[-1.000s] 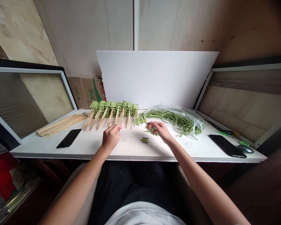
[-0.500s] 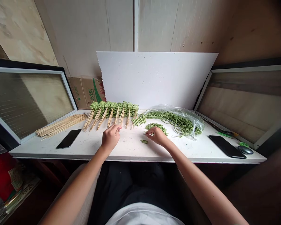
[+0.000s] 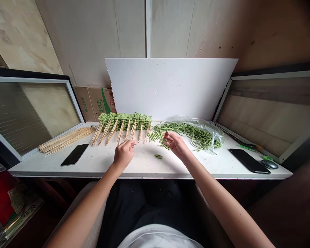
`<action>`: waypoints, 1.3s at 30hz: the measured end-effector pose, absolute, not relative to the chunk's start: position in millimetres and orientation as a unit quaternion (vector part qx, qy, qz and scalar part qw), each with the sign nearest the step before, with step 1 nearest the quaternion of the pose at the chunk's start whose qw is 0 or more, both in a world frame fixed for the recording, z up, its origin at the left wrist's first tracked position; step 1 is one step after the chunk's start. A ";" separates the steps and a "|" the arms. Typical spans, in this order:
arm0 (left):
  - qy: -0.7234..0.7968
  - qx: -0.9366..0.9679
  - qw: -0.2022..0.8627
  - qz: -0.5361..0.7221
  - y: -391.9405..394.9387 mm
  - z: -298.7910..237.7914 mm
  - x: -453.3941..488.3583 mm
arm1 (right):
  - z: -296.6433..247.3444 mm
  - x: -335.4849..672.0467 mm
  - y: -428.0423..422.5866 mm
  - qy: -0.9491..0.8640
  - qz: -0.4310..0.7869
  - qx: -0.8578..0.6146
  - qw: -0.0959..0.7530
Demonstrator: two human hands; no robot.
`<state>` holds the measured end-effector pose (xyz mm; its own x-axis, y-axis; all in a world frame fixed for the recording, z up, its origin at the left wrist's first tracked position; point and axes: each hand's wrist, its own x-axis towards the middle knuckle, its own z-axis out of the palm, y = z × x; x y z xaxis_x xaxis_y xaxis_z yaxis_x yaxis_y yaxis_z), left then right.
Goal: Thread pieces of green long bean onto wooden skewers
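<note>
My left hand point(image 3: 124, 152) hovers over the white table point(image 3: 98, 162), fingers pinched on a thin bamboo skewer that points right. My right hand point(image 3: 176, 144) is lifted a little, fingers closed on a short piece of green bean near the skewer's tip. Under and beside it lies a small heap of cut bean pieces point(image 3: 162, 144). One loose piece point(image 3: 158, 156) lies on the table between my hands. A row of finished bean skewers point(image 3: 124, 123) lies at the back.
A clear bag of long green beans point(image 3: 196, 132) lies right of my right hand. Bare skewers point(image 3: 65, 139) and a black phone point(image 3: 74, 154) are at the left. Another phone point(image 3: 249, 160), a round lid point(image 3: 270, 164) and scissors are at the right. A white board point(image 3: 170, 88) stands behind.
My right hand dipped to the cut pieces, took one and rose back toward the skewer tip. The left hand stayed almost still with its skewer.
</note>
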<state>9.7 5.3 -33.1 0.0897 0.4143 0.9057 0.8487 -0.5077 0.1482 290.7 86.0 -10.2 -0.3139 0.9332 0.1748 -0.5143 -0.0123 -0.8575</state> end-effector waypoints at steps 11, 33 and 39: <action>-0.462 -0.704 0.213 -0.495 5.4 -33.6 9.1 | -10.6 287.9 83.8 -0.453 0.667 -0.243 0.538; -0.463 -0.709 0.267 -0.460 0.6 -27.3 8.5 | -11.9 287.5 82.4 -0.532 0.533 -0.299 0.586; -0.474 -0.710 0.269 -0.447 -0.3 -25.1 6.0 | -15.8 285.7 83.0 -0.541 0.533 -0.303 0.576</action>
